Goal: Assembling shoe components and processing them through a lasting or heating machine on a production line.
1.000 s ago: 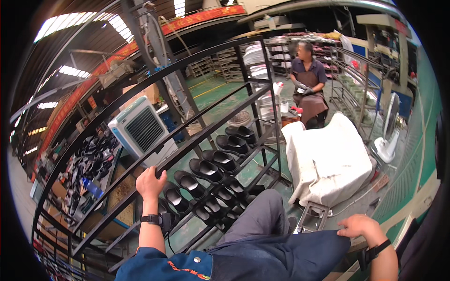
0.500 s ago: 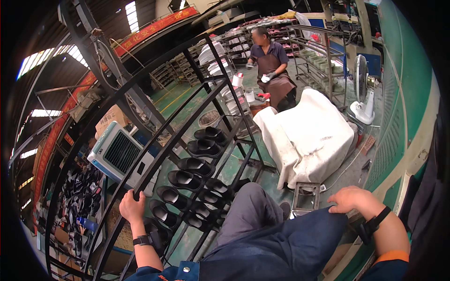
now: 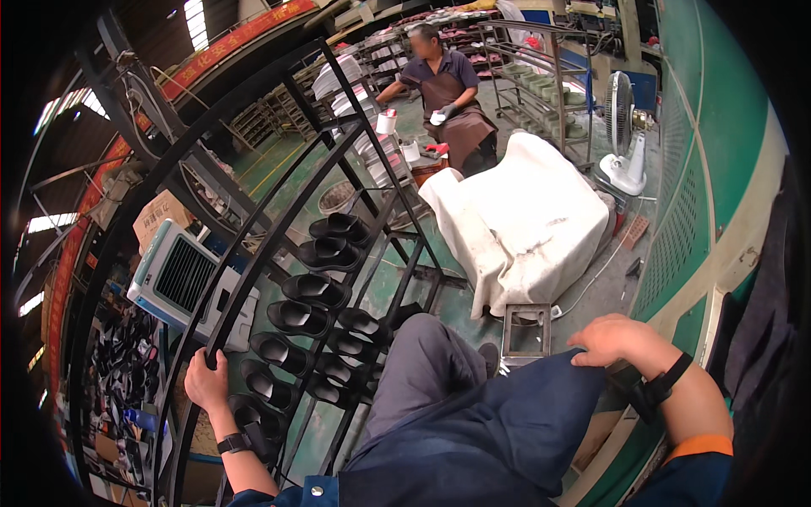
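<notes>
My left hand is closed round a slanting black metal rail of the rack. Black shoes fill the rack's tiers just right of that hand, several in slanting rows with their openings up. Over on the right, my right hand has its fingers bent onto the upper corner of a dark blue apron, which stretches from my waist to the fingers. Part of that grip is hidden. One grey trouser leg of mine comes forward beside the rack.
A white cloth drapes a bulky thing ahead, with a small metal frame before it. Behind sits a co-worker in a brown apron. A fan and green machine panel stand right; an air cooler is left.
The whole scene has shifted left and slightly up in the view. Both my hands keep their holds. The co-worker's one arm now reaches out to the left toward the white stack.
</notes>
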The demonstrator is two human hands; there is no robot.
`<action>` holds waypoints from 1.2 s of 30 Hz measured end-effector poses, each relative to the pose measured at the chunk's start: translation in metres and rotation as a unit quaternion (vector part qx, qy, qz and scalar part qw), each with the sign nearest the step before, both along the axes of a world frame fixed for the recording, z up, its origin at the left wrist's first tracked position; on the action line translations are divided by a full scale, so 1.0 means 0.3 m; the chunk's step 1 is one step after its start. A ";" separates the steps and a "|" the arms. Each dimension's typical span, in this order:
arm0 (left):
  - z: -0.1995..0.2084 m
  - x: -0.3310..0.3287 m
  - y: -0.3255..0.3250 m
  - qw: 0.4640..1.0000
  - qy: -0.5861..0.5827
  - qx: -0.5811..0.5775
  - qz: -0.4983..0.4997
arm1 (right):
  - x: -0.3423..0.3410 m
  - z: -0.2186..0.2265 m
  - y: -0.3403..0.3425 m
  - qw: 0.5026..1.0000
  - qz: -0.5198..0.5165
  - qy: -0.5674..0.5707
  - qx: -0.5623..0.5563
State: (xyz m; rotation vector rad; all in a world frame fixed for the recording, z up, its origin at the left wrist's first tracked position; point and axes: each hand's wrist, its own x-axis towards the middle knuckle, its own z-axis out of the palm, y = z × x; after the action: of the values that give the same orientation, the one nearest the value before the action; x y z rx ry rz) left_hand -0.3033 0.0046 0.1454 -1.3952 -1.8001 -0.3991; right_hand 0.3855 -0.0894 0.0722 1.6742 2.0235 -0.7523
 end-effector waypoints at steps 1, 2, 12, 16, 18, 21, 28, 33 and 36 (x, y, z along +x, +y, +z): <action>0.000 0.001 0.002 1.000 -0.005 0.000 0.002 | 0.001 0.001 -0.004 1.000 -0.001 0.001 -0.002; -0.001 0.001 -0.001 1.000 -0.004 -0.001 0.002 | 0.001 0.002 -0.008 1.000 0.000 0.001 0.000; 0.006 0.012 -0.004 1.000 -0.014 0.000 0.008 | 0.002 -0.009 0.011 1.000 0.003 0.006 0.001; 0.029 0.019 -0.028 1.000 -0.015 0.007 0.015 | -0.022 0.020 0.015 1.000 0.025 0.007 0.010; 0.014 0.034 0.004 1.000 -0.014 0.017 0.003 | 0.004 0.005 -0.009 1.000 -0.006 0.010 0.005; 0.000 0.034 0.020 1.000 -0.022 0.007 -0.006 | 0.006 0.011 -0.025 1.000 -0.022 0.005 0.001; 0.019 0.013 -0.016 0.999 -0.006 0.040 -0.004 | -0.001 0.016 0.007 1.000 0.008 0.019 0.020; -0.008 0.022 0.008 0.999 -0.017 0.029 -0.013 | 0.014 0.003 -0.019 1.000 -0.018 0.010 0.000; 0.018 0.032 -0.016 1.000 -0.022 0.017 0.005 | -0.002 0.019 0.000 1.000 -0.002 -0.005 0.001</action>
State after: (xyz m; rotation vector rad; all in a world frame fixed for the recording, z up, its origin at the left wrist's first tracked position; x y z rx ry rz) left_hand -0.2937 -0.0002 0.1509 -1.3637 -1.8264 -0.4574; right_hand 0.3849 -0.0894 0.0779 1.6789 2.0164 -0.7428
